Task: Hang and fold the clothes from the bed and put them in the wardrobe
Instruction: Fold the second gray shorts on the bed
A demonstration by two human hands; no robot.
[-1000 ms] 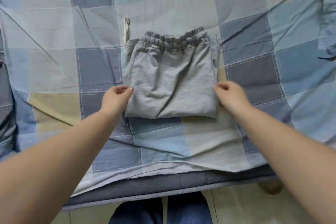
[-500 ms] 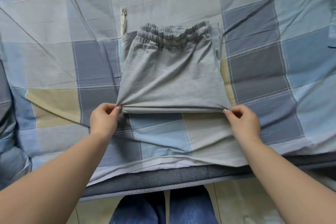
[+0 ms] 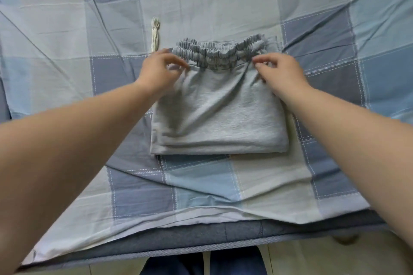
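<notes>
Folded grey trousers [image 3: 220, 116] lie on the checked bed [image 3: 223, 185]; left hand [image 3: 159, 71] and right hand [image 3: 280, 73] pinch fabric below the far waistband [image 3: 218, 52].

Background: bedding, floor, legs

Checked sheet [image 3: 223, 185] in blue, grey and pale squares covers most of the view, creased. Grey mattress edge [image 3: 201, 239] runs just below the sheet's near hem. Below that edge: pale tiled floor [image 3: 312, 259] and the person's dark blue trouser legs [image 3: 201, 263]. Blurred brownish object [image 3: 345, 238] on the floor, right of the legs.
</notes>
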